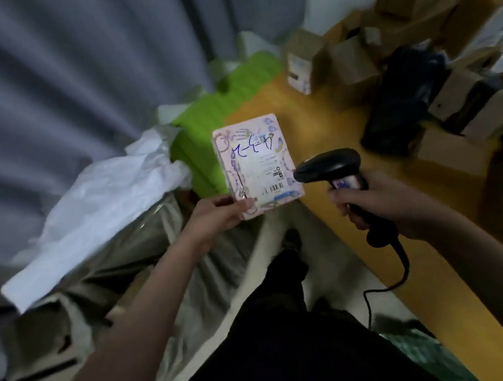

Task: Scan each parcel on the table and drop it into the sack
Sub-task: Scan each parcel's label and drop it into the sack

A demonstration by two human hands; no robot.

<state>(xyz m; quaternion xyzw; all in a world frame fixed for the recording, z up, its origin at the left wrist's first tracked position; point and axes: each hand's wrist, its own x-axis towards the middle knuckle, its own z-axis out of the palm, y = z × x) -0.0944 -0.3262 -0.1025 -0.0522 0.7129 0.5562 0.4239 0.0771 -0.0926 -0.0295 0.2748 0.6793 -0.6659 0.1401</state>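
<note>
My left hand (216, 217) pinches the lower left corner of a pink parcel (255, 163) with a white label, blue handwriting and a barcode, held up above the table's left edge. My right hand (378, 202) grips a black barcode scanner (329, 167) by its handle. The scanner's head sits just right of the parcel's barcode, pointing at it. A cable hangs from the handle. The sack (152, 240), greyish and crumpled, lies open below and left of the parcel.
The yellow table (416, 229) runs along the right. Several cardboard boxes (353, 70) and a black bag (401, 98) crowd its far side. A green sack (213, 110) and white plastic sheet (97, 209) lie beyond the sack. A grey curtain hangs behind. My dark-trousered legs show below.
</note>
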